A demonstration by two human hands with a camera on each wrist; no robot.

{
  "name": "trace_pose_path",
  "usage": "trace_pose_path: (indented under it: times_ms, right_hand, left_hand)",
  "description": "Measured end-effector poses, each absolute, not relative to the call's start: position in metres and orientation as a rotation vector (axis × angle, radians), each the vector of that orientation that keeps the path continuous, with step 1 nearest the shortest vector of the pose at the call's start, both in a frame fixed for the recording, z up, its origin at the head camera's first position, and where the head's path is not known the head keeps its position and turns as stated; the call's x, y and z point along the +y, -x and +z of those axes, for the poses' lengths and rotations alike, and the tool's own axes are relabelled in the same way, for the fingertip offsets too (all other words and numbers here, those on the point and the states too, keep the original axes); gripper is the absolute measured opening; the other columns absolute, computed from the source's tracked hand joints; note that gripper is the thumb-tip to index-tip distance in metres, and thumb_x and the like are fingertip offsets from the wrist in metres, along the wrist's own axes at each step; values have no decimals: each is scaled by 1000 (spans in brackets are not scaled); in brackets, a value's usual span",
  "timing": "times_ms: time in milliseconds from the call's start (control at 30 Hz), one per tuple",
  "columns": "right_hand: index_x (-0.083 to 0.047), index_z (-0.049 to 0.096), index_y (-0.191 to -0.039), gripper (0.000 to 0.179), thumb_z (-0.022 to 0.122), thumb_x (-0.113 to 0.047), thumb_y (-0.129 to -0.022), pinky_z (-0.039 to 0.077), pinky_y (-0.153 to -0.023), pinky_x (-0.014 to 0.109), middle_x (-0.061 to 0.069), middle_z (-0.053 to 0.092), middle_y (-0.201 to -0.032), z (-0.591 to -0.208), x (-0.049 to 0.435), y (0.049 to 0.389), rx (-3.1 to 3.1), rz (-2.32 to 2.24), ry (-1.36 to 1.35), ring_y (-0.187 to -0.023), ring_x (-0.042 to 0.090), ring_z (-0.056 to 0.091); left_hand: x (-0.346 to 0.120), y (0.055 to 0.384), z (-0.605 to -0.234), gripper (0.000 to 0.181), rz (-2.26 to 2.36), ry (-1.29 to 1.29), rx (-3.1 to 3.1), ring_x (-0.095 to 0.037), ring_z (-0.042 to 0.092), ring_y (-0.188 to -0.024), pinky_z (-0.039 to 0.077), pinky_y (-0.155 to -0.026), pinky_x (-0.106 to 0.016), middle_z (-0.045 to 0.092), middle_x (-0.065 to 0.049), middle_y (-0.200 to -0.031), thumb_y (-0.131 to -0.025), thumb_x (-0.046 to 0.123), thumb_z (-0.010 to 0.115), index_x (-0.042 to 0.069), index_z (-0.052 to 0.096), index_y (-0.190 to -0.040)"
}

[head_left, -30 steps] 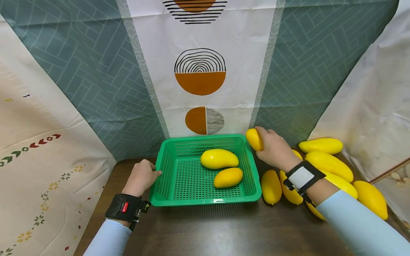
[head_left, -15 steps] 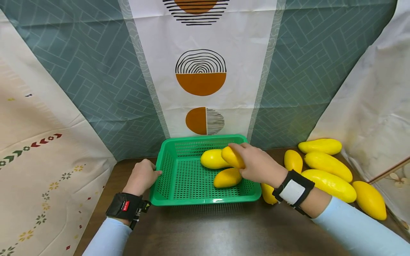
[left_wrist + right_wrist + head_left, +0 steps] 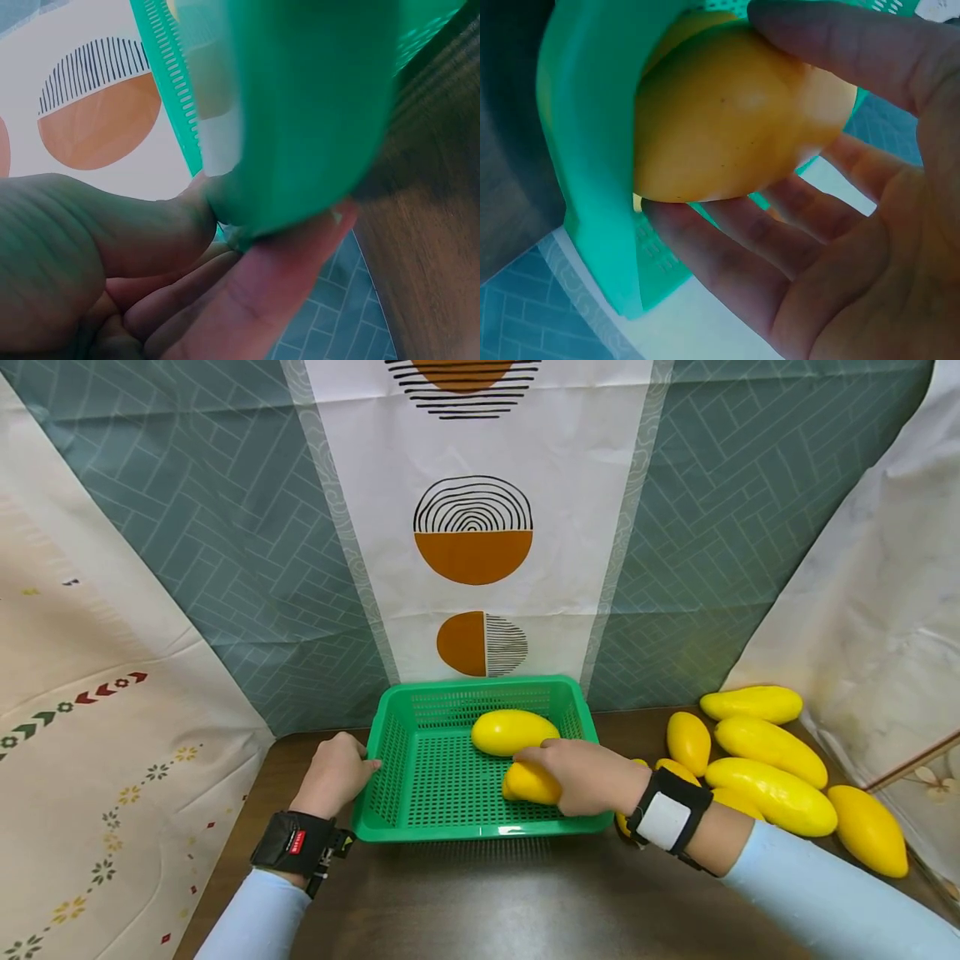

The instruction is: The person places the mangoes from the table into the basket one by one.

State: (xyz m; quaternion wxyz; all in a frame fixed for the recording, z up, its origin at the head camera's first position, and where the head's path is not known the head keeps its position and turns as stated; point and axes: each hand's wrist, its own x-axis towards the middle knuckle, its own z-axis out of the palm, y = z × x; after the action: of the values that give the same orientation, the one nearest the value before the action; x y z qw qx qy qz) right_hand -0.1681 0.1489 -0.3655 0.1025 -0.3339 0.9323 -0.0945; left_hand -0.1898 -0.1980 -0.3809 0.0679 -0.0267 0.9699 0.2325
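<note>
A green plastic basket (image 3: 480,832) with slotted walls stands on the dark table. My left hand (image 3: 332,777) pinches its left rim; in the left wrist view the thumb and forefinger close on the green edge (image 3: 315,112). Inside the basket at the right, my right hand (image 3: 596,778) holds a yellow mango (image 3: 735,112), thumb on one side and fingers on the other. That mango overlaps a second, smaller mango beneath it, mostly hidden. A larger yellow mango (image 3: 512,732) lies just behind them on the basket floor.
Several more yellow mangoes (image 3: 772,793) lie on the table right of the basket, some partly hidden under the right forearm. A patterned cloth (image 3: 472,568) hangs right behind the basket. The wooden table (image 3: 480,902) extends in front.
My right hand has carried the mango from over the basket's right rim leftward and down into it, onto the smaller mango. The left hand has stayed on the rim.
</note>
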Motion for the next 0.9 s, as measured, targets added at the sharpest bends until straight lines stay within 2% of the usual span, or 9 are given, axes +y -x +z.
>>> trace_pose_path:
  times_ms: [367,667,900]
  right_hand:
    - [-21,52,-130,73,70,5,-65,44,-80,30,-6,54,-107,-375,142,168,2704,-223,999,-84,12,47]
    - [-23,54,-129,65,74,-2,-70,41,-90,32,0,54,-119,-380,135,170,2688,-139,981,-98,13,50]
    - [-25,57,-127,62,75,-3,-72,45,-81,30,7,50,-114,-384,132,171,2684,-138,978,-84,17,49]
  left_hand:
    - [-198,192,-379,31,695,77,2930,-16,57,-62,46,-50,-29,60,-10,-81,-86,22,66,-5,66,-101]
    - [-198,191,-381,30,702,74,2930,-15,57,-61,46,-50,-29,60,-10,-78,-87,21,65,-6,65,-100]
    - [-198,190,-382,32,702,89,2925,-16,57,-62,46,-50,-29,61,-12,-82,-87,22,65,-7,65,-103]
